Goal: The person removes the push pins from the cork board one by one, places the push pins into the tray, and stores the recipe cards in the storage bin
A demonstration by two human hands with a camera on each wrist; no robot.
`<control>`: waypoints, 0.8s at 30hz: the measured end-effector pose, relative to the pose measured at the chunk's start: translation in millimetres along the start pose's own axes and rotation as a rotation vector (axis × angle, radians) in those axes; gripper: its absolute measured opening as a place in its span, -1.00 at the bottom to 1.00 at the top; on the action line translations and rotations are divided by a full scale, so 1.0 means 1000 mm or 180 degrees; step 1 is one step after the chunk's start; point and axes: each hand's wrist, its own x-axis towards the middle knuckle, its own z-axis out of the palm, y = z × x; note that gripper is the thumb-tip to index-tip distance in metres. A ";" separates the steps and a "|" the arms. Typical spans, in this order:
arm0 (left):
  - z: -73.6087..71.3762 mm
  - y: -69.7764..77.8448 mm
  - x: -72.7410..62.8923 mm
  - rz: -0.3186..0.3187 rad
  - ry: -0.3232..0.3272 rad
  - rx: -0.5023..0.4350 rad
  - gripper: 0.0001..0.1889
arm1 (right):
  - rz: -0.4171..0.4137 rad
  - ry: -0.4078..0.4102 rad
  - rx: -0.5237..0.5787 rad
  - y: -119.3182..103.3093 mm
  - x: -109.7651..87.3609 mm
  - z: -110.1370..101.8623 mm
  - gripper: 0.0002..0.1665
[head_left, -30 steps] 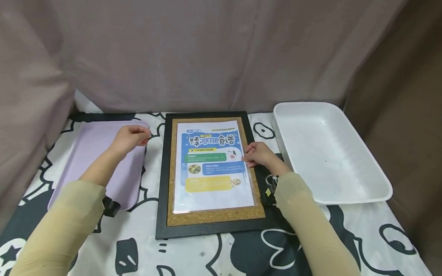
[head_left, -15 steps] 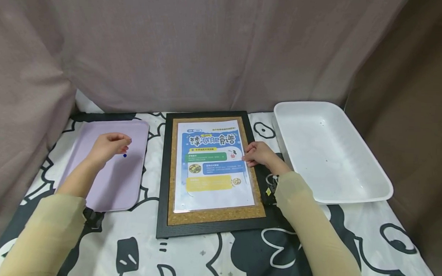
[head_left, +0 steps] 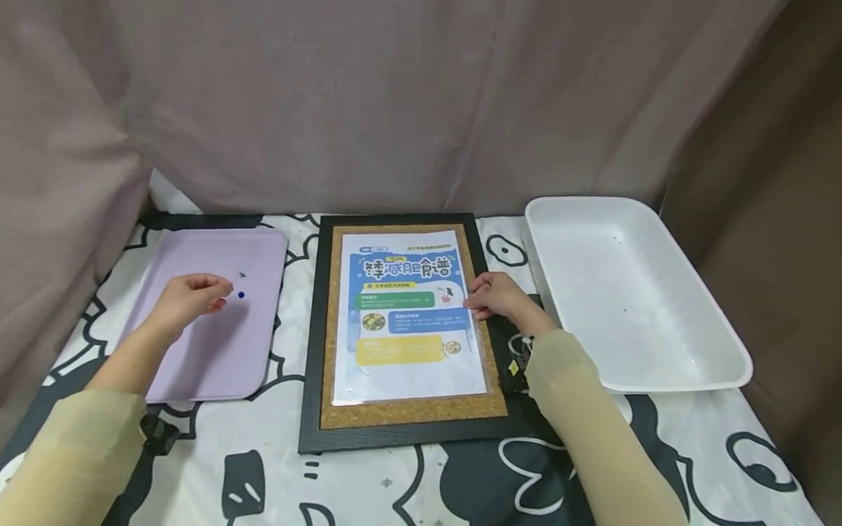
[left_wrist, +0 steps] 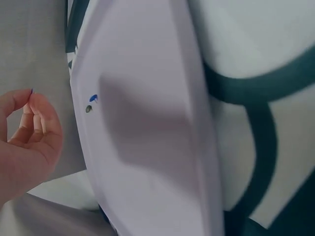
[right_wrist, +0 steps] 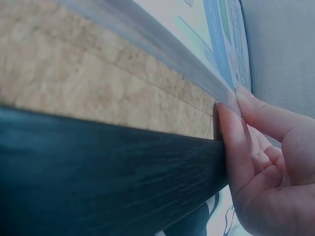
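My left hand (head_left: 191, 300) is raised over the lilac tray (head_left: 194, 379). In the left wrist view, thumb and forefinger pinch a tiny blue thumbtack (left_wrist: 32, 91), of which only a sliver shows. Lying on the tray are a blue thumbtack (head_left: 241, 294) and a small greyish-green one (left_wrist: 88, 108). A printed, plastic-covered sheet (head_left: 403, 378) rests on a cork board (head_left: 415, 421) with a black frame (head_left: 401, 442). At the sheet's right edge, my right hand (head_left: 498, 295) pinches the plastic between thumb and forefinger, its lower fingers against the board.
To the right of the board stands a deep white tub (head_left: 635, 301). A black-and-white patterned cloth (head_left: 357, 493) covers the table. Brown-grey curtains (head_left: 399, 100) hang behind and on both sides. Beside my right wrist lies a small dark object with a cord (head_left: 519, 359).
My left hand has moved left and toward me across the tray, uncovering the small thumbtacks there. My right hand stays at the sheet's edge.
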 end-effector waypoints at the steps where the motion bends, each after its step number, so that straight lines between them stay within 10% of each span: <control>1: 0.000 -0.001 0.000 -0.0011 -0.0014 0.0001 -0.58 | -0.0005 -0.0002 -0.0005 0.001 0.001 0.000 -0.60; 17: 0.000 -0.011 -0.006 -0.0240 0.0002 0.0211 -0.55 | -0.0159 -0.0093 -0.0018 0.003 -0.004 0.000 -0.53; 24: -0.001 -0.011 -0.007 -0.0265 0.0041 0.0292 -0.53 | -0.0214 -0.0148 0.0518 0.000 -0.015 0.012 -0.34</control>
